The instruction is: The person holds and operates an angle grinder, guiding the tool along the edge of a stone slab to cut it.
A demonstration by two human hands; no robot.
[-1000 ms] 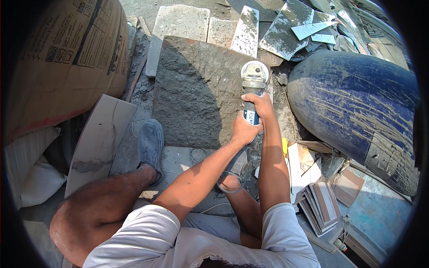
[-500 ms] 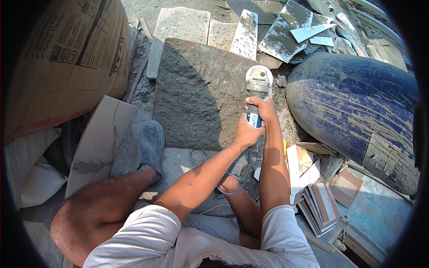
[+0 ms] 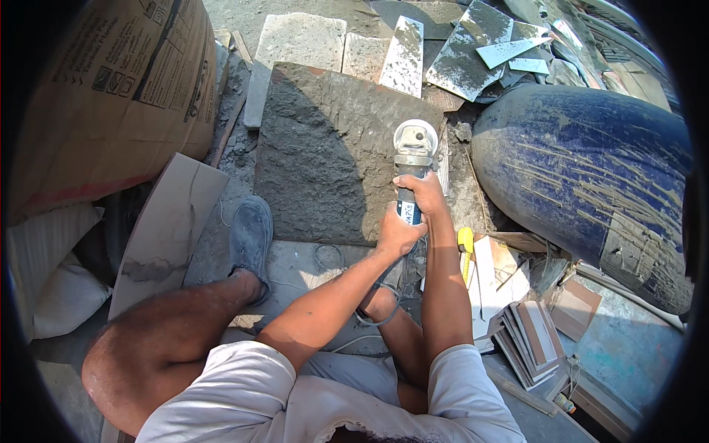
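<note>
An angle grinder [image 3: 413, 158] is held in both hands, its head and pale round disc pointing away from me. My left hand [image 3: 401, 227] is closed around the rear of its body. Farther forward, near the grinder's head, my right hand [image 3: 426, 193] wraps the body with the thumb across the top. The disc lies over the right part of a large rough dark grey slab [image 3: 317, 162]. Whether the disc touches the slab cannot be seen from above. My shadow covers the slab's left portion.
A blue mud-streaked barrel [image 3: 576, 184] lies to the right. Broken white tiles [image 3: 473, 55] are piled behind. A yellow tape measure [image 3: 465, 240] and stacked tile strips [image 3: 528, 343] sit near my right arm. At left are a brown paper sack [image 3: 125, 111] and a curved tile piece [image 3: 166, 229].
Both hands have drawn the grinder toward me and slightly left along the slab's right side. The yellow tape measure, mostly hidden before, now shows beside my right forearm.
</note>
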